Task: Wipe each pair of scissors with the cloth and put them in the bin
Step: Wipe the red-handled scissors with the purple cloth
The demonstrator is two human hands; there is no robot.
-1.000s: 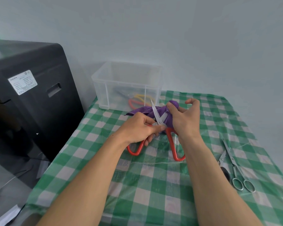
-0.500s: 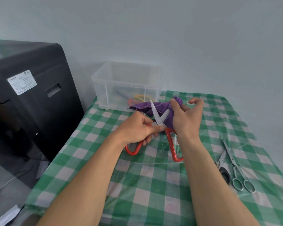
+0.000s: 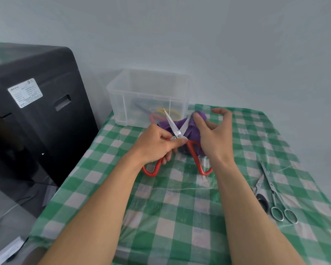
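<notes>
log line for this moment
left hand: holds red scissors | right hand: holds purple cloth on blade | table: silver scissors, black-handled scissors waiting

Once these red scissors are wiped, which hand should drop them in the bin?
Left. The left hand grips the red-handled scissors and sits nearer the clear bin; the right hand holds the purple cloth.

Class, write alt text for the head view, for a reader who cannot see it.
A person's left hand grips open red-handled scissors while the right hand pinches a purple cloth against one blade, over a green-checked tablecloth. A clear plastic bin stands behind; two more metal scissors lie at right.
</notes>
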